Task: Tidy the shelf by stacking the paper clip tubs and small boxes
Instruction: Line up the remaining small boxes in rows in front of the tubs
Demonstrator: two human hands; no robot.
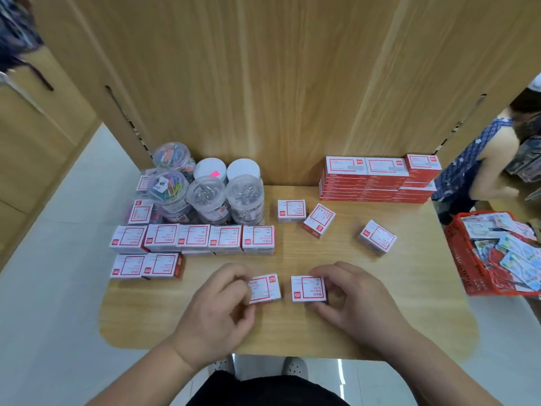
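Bare shelf [292, 332] front edge near left hand [216, 306], right hand [351, 297]

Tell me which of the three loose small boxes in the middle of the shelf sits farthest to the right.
The tilted box sitting alone, nearest the red basket. The other two loose boxes sit close together farther left, beside the tubs.

To your right, a red basket [459, 259] of mixed packets sits at the shelf's edge, and beyond it stands a person in a blue patterned top [474, 159].
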